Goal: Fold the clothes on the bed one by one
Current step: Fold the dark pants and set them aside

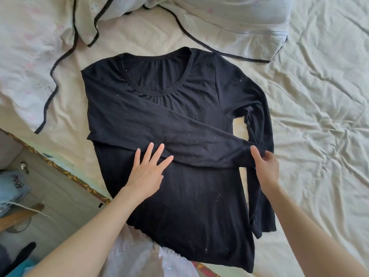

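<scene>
Right hand [265,166]: grip pinched on the cuff end of the folded sleeve [169,124], thumb on top and the other fingers beneath the fabric. Left hand [146,168]: grip released, palm down with fingers spread, pressing flat on the body of the black top [189,206] just below the sleeve's lower edge. The sleeve lies diagonally across the chest from the shoulder on the left to the right hand. The other sleeve [261,108] lies bent along the top's right side. The top lies face up, neckline away from the person, on the cream bed sheet [319,96]. A pale garment with black trim [229,27] lies beyond it.
</scene>
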`<state>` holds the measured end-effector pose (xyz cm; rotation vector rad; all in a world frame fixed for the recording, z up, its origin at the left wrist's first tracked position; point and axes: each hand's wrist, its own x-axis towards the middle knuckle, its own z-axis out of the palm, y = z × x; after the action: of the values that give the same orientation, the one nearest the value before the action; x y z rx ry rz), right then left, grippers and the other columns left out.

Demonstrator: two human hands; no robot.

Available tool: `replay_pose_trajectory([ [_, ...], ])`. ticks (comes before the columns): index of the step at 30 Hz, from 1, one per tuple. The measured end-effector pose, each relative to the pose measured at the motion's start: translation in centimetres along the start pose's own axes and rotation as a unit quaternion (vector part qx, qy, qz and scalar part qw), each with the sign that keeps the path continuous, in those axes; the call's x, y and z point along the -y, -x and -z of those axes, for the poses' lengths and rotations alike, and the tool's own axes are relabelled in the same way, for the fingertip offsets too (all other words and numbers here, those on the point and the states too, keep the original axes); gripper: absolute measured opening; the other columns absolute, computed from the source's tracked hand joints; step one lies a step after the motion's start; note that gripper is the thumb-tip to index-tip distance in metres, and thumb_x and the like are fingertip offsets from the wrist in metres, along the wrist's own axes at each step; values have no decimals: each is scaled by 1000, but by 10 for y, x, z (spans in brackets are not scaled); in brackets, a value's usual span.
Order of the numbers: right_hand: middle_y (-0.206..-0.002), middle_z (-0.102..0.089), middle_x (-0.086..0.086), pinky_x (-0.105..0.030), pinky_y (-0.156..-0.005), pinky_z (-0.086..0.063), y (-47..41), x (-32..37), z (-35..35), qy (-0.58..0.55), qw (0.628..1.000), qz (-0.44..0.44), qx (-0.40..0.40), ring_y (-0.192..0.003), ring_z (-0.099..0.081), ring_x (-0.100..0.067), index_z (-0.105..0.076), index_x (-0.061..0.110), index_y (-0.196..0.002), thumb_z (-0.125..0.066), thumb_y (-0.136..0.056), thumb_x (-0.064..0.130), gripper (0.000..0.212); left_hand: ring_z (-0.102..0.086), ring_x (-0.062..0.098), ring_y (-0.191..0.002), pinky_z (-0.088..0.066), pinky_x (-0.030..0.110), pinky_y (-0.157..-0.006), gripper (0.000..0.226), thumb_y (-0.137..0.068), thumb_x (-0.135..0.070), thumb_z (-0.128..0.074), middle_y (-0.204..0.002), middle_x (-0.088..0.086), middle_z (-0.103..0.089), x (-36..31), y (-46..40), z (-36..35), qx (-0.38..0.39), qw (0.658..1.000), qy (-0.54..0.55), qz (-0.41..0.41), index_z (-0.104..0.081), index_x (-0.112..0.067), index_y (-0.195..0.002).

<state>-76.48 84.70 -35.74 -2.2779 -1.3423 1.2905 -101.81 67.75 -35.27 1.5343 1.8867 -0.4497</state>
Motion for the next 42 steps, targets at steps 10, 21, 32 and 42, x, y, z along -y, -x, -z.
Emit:
replay_pose_trajectory([
  [10,-97,-54,-2,-37,-79,-46,3,6,2,-2,994,53,-93,-91,-53,-22,-44,5,-118,-44,-100,27,29,17,32,-144,6,54,-114,62,-100,-25,-39,-158,5,16,-5,2,2,-25,1000,-10,3,-4,-33,-151],
  [21,-98,-51,-6,-25,-73,-33,16,-14,24,15,991,38,-126,-87,-47,-17,-47,3,-117,-46,-99,25,28,-30,42,-137,-21,61,-105,72,-71,-16,-78,-149,16,-36,-2,10,-4,-93,995,-13,-35,-50,-26,-136],
  [32,-129,-48,-18,-49,-98,-33,18,-14,7,231,957,135,-108,-120,-42,-35,-45,4,-131,-48,-97,19,38,-47,33,-127,-35,52,-104,42,-84,0,-63,-132,14,-54,15,13,-3,-233,965,124,6,-59,-12,-124],
  [42,-129,-53,-6,-42,-101,-31,58,79,-116,261,904,334,58,-121,-45,-26,-50,11,-128,-46,-99,25,33,-51,16,-103,-39,25,-86,27,-98,-21,-47,-123,8,-52,106,23,9,-321,721,505,351,-53,-9,-122],
])
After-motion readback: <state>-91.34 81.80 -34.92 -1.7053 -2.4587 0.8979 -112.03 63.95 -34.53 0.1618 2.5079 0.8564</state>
